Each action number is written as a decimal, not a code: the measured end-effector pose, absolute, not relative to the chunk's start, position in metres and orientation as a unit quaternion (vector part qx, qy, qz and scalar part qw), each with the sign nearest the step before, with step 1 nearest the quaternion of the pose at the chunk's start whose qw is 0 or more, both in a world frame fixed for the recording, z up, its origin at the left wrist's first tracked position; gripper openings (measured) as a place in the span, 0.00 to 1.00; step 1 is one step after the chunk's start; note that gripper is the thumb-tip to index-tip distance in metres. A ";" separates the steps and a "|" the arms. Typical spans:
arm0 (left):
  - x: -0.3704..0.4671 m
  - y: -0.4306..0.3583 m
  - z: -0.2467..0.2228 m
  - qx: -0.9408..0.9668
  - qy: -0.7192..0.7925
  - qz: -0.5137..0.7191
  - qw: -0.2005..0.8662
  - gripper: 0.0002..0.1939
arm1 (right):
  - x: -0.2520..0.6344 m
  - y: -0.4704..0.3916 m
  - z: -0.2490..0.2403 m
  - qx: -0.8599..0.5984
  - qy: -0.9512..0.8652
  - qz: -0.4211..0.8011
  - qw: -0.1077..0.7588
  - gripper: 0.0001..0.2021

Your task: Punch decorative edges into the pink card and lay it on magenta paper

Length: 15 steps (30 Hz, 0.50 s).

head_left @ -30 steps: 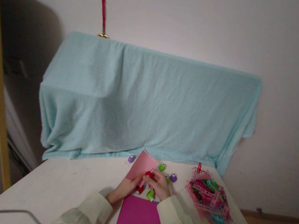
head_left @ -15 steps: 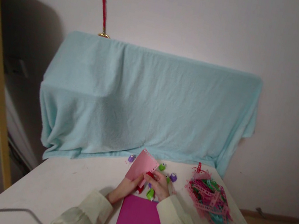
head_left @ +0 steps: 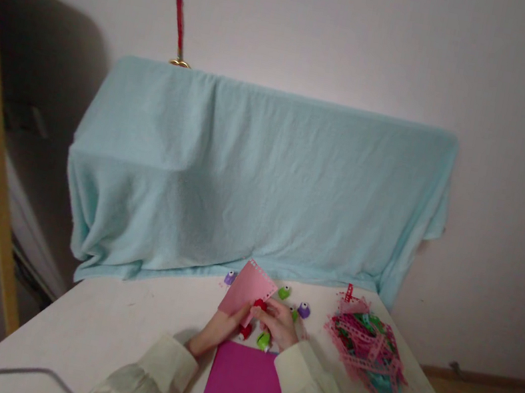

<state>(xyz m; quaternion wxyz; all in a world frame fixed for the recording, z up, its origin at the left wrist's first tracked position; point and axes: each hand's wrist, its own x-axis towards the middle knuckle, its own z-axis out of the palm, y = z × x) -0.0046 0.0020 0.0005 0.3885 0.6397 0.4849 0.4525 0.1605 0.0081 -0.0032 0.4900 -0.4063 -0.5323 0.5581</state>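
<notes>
L hand (head_left: 229, 321) has thumb & fingers clamped on a pale-pink rectangular paper sheet w/ a perforated edge (head_left: 246, 288), held up over the white tabletop (head_left: 159, 320); R hand (head_left: 281, 323) has fingers closed round a small red plastic craft punch (head_left: 260, 304) at the sheet's R edge. Step in hand, prob.: edge-punching. Next squeeze calls for paper seated flat in the slot, L hand steady. No container in view; multicoloured punched paper strips (head_left: 368, 347) heaped loose, far R.
</notes>
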 end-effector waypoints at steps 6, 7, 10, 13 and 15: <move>-0.005 0.005 -0.004 0.643 0.484 0.463 0.371 0.23 | 0.159 0.006 -0.001 -0.390 -0.531 0.571 0.490 0.15; -0.005 0.005 -0.004 0.645 0.481 0.461 0.374 0.22 | 0.159 0.006 -0.001 -0.388 -0.531 0.571 0.491 0.15; -0.005 0.004 -0.003 0.649 0.476 0.460 0.374 0.22 | 0.158 0.005 0.000 -0.392 -0.530 0.568 0.493 0.16; -0.006 0.003 -0.001 0.653 0.477 0.459 0.369 0.21 | 0.158 0.004 0.002 -0.396 -0.528 0.566 0.495 0.16; -0.005 0.002 0.002 0.649 0.481 0.464 0.364 0.22 | 0.159 0.004 0.004 -0.394 -0.527 0.564 0.500 0.15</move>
